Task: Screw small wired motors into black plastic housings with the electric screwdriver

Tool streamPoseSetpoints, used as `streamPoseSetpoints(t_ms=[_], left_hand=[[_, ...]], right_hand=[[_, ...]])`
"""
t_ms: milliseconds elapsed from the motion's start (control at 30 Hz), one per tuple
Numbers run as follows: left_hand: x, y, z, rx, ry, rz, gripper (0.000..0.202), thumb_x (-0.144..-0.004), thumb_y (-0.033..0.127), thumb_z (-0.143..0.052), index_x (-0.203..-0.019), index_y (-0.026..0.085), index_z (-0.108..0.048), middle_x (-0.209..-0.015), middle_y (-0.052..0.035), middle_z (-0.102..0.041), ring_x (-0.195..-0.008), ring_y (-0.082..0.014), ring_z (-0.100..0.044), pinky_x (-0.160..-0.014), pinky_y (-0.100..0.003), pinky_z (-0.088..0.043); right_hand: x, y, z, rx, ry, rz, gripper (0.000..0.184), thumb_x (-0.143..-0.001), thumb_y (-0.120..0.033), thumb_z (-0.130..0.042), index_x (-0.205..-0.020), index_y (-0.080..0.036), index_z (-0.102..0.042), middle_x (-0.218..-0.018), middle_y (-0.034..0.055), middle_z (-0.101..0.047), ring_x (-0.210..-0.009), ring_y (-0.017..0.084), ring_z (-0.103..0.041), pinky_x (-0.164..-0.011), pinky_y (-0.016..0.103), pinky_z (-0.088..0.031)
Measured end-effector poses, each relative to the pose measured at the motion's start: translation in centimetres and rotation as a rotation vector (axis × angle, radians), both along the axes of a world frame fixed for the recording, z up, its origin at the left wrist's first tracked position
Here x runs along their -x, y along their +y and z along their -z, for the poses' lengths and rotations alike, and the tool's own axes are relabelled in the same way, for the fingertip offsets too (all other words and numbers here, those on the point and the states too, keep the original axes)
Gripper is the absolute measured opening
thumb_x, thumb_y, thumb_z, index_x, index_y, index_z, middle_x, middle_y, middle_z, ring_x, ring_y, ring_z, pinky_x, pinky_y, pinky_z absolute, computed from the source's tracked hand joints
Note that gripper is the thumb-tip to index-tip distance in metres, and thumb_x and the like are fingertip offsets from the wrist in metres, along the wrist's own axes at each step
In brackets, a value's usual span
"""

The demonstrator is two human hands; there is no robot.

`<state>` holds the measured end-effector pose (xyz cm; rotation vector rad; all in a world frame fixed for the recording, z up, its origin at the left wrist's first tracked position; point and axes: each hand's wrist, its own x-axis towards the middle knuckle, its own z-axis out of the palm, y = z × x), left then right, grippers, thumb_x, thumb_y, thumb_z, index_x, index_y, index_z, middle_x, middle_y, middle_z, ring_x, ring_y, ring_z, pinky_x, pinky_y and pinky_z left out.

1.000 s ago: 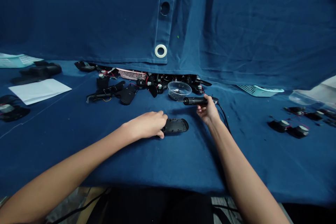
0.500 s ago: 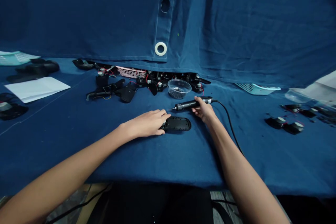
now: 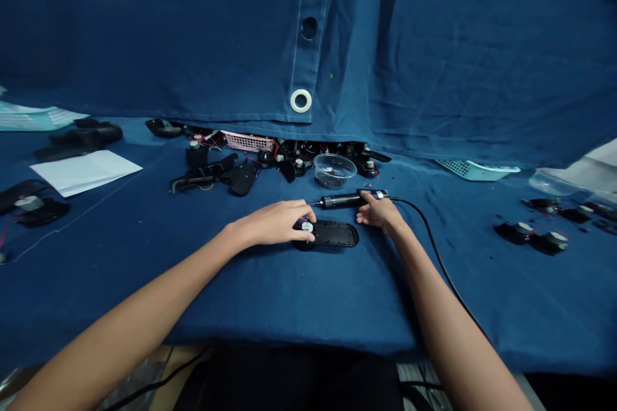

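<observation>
My left hand (image 3: 277,221) rests on the left end of a flat black oval plastic part (image 3: 332,234) lying on the blue cloth. Its fingers are curled on the part beside a small round silver disc (image 3: 304,227). Just right of the part, my right hand (image 3: 380,212) is closed round a black corded electric screwdriver (image 3: 344,200). The tool lies almost level, its tip pointing left toward my left fingers. Its black cable (image 3: 434,244) trails off to the right and down past my forearm.
A clear plastic bowl of small dark screws (image 3: 334,170) stands behind the screwdriver. Black parts with red wires and a pink basket (image 3: 245,140) lie along the hanging blue cloth. White paper (image 3: 87,171) is at the left, small black parts (image 3: 530,234) at the right.
My right hand brought the screwdriver down and left from beside the bowl, close to the black part. My left hand shifted on the part, and the silver disc now shows.
</observation>
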<state>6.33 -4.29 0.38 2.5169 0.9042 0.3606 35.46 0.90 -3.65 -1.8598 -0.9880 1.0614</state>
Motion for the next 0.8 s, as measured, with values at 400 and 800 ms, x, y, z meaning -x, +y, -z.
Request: streamPoseSetpoints(t_ms=[400,800], left_hand=[[-0.1,0.7,0.8,-0.045,-0.075,0.055,0.019,-0.088,0.034,-0.059,-0.1,0.019,-0.059,-0.099,-0.0006,-0.063,-0.087,-0.0149,-0.058,-0.073,-0.024,-0.04],[-0.1,0.7,0.4,-0.043,-0.068,0.059,0.016,-0.088,0.032,-0.059,-0.097,0.019,-0.061,-0.099,-0.0014,-0.065,-0.087,-0.0162,-0.06,-0.073,-0.025,-0.041]], right_hand=[[5.7,-9.7,-4.3,-0.855,-0.811,-0.883,0.017,-0.088,-0.019,-0.049,-0.101,-0.02,-0.06,-0.104,0.0083,-0.063,-0.102,0.022,-0.057,-0.092,0.039,-0.045],[6.6,-10.2,-3.0,-0.866,-1.063,-1.223,0.045,-0.085,-0.004,-0.044,-0.127,-0.018,-0.052,-0.116,0.0102,-0.062,-0.109,0.024,-0.056,-0.095,0.043,-0.045]])
